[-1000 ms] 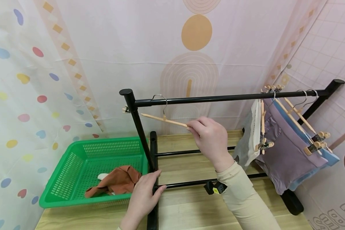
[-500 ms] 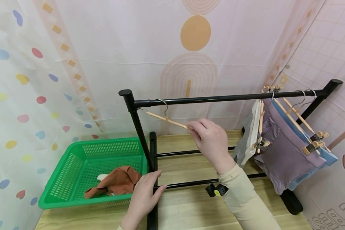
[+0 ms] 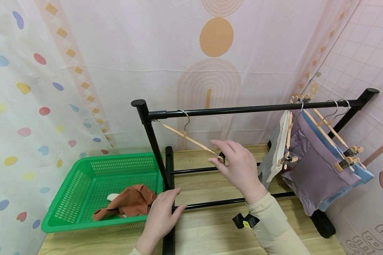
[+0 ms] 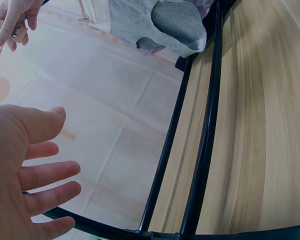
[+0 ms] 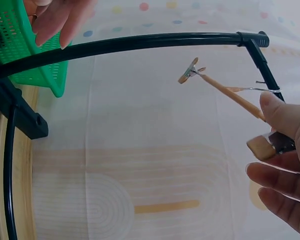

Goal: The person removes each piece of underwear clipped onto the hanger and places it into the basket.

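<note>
A wooden clip hanger [image 3: 191,140] hangs by its metal hook from the black rack's top rail [image 3: 236,109], near the left post, its right end lower. My right hand [image 3: 240,170] is at that end, thumb and fingers spread apart around the clip [image 5: 262,148]. Whether the skin touches the clip is hard to tell. My left hand [image 3: 162,216] is by the rack's left post, fingers extended and holding nothing; the left wrist view shows its palm and spread fingers [image 4: 50,175].
A green basket [image 3: 92,225] at left holds a rust-brown cloth [image 3: 131,203]. At the rail's right end hang purple pants [image 3: 316,159], a grey-white garment [image 3: 276,152] and a blue one [image 3: 365,173] on clip hangers. Two lower black bars [image 3: 217,203] cross above the wooden tabletop [image 3: 210,230].
The hanger has slid slightly right and its right end has dropped. My right hand has moved down and right, and its pinch on the hanger's end has loosened. The left hand has stayed put.
</note>
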`<state>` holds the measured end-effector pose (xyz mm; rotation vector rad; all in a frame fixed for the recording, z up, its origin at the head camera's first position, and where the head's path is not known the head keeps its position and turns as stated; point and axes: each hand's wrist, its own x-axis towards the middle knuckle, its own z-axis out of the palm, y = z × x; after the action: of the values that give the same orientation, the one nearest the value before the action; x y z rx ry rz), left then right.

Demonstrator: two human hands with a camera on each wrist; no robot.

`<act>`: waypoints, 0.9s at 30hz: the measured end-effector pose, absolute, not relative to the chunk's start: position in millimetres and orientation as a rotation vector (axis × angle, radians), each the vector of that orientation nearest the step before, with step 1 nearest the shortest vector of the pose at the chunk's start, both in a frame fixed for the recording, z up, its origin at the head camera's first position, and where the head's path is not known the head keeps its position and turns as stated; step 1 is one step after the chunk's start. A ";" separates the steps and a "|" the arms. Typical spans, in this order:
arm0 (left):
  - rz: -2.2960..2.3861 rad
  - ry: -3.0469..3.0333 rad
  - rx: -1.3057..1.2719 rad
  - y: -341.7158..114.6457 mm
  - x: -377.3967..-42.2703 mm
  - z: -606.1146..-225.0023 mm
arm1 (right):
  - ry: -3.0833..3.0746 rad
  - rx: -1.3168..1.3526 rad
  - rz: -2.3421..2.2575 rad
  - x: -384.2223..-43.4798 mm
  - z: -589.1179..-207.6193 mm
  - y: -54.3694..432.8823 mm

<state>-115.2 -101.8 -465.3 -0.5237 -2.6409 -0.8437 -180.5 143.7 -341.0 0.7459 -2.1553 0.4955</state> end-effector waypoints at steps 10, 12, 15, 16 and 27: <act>-0.832 -2.651 -0.528 -101.8 -121.4 -464.5 | -2.192 0.758 0.605 -164.4 -340.1 149.5; -0.826 -2.658 -0.524 -100.9 -123.6 -463.0 | -2.196 0.761 0.619 -160.5 -339.0 151.0; -0.816 -2.654 -0.528 -98.7 -126.4 -459.9 | -2.191 0.769 0.634 -155.7 -338.7 154.0; -0.809 -2.649 -0.539 -97.8 -127.3 -458.9 | -2.190 0.768 0.636 -154.1 -338.7 155.1; -0.722 -2.643 -0.616 -92.3 -133.2 -450.6 | -2.173 0.685 0.639 -147.1 -343.0 178.8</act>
<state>-133.2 -92.3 -450.6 -0.6163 -2.6427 -0.7225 -147.1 178.8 -343.0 0.6855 -2.1730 0.6392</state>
